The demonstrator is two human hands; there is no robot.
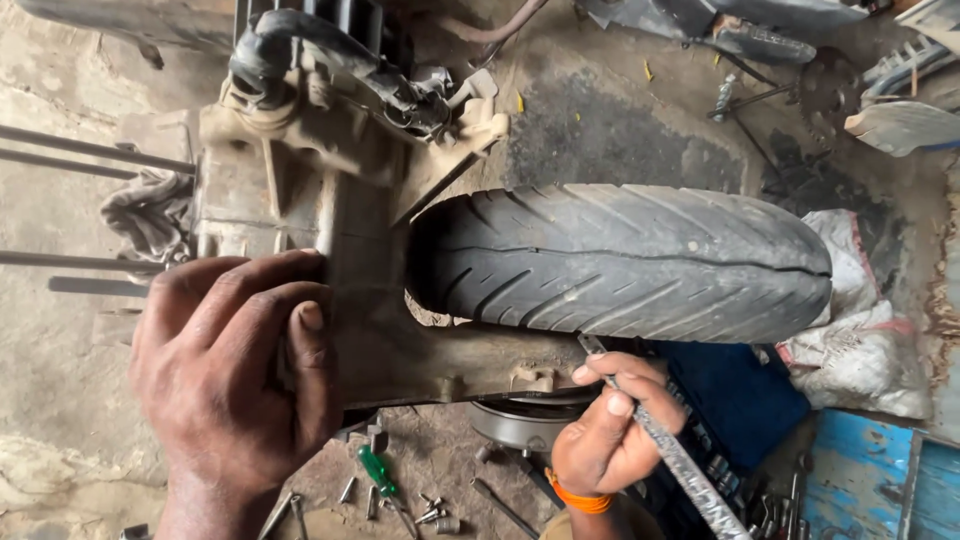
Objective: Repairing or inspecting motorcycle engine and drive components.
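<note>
The left hand lies flat and spread on the dirty engine casing just left of the black tyre, fingers closed on nothing. The right hand, with an orange band at its wrist, has its grip wrapped tight around a long metal rod, whose tip touches the casing's edge just below the tyre. A green-handled screwdriver and loose bolts lie on the floor below the tyre, between the 2 hands.
</note>
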